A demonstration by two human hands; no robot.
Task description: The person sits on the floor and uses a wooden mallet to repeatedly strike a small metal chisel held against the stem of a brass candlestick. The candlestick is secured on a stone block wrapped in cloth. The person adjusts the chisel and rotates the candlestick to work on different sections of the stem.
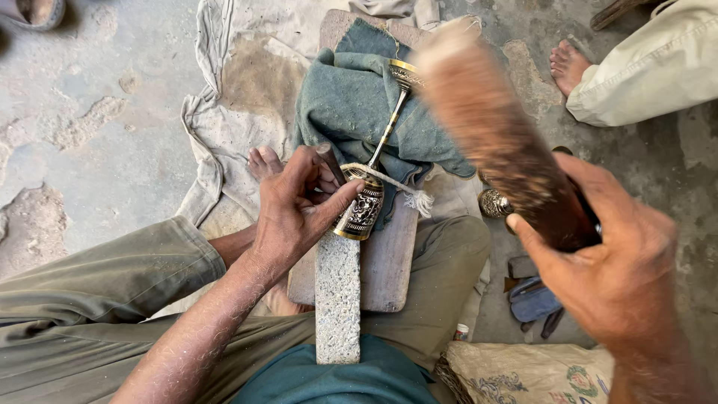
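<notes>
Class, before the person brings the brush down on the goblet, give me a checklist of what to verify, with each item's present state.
1. Left hand grips the engraved brass goblet: ok.
2. Goblet lies across the grey stone bar: ok.
3. White cord wraps the goblet: ok; tightness cannot tell.
4. Right hand holds the blurred brown bristle brush: ok.
5. Blue-grey cloth pads the stem: ok.
6. Bystander's bare foot apart: ok.

Soft, even daylight fills the scene, with no hard shadows and only faint shade under the forearms. The brush in the right hand is smeared by motion blur (its bristle end nearly dissolves). The engraved goblet gleams mildly. Straight lines seem to bow slightly toward the picture's corners.
</notes>
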